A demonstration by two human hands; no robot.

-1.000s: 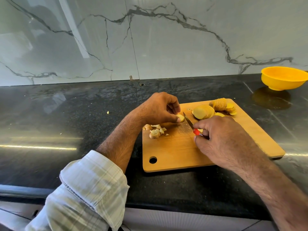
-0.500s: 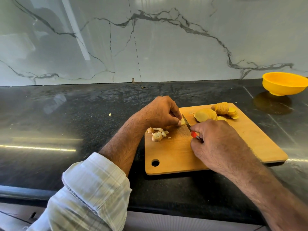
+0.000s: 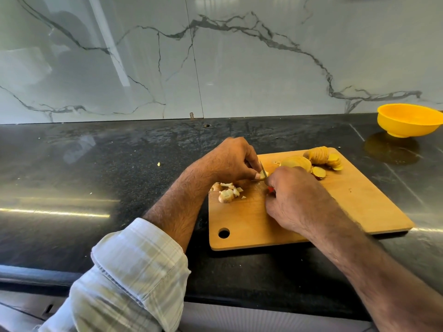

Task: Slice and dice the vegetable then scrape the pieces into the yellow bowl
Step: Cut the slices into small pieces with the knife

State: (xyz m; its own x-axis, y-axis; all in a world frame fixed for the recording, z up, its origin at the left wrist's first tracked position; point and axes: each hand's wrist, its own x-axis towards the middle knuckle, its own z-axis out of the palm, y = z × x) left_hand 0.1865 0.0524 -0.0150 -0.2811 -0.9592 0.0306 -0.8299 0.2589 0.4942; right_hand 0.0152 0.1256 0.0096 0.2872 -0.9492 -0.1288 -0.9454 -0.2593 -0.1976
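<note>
Head cam: L hand pinches small veg piece on cutting board. R hand grips knife, blade on piece. Diced bits below L hand; slices beyond R hand. Yellow bowl on bench, far R.

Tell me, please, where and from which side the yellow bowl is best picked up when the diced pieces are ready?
Grip the yellow bowl at its rim, from its near-left side facing the cutting board. It stands upright, its wide rim flares out above a narrow base, and that side looks unobstructed. Thumb inside, fingers under the flare should probably hold.
</note>
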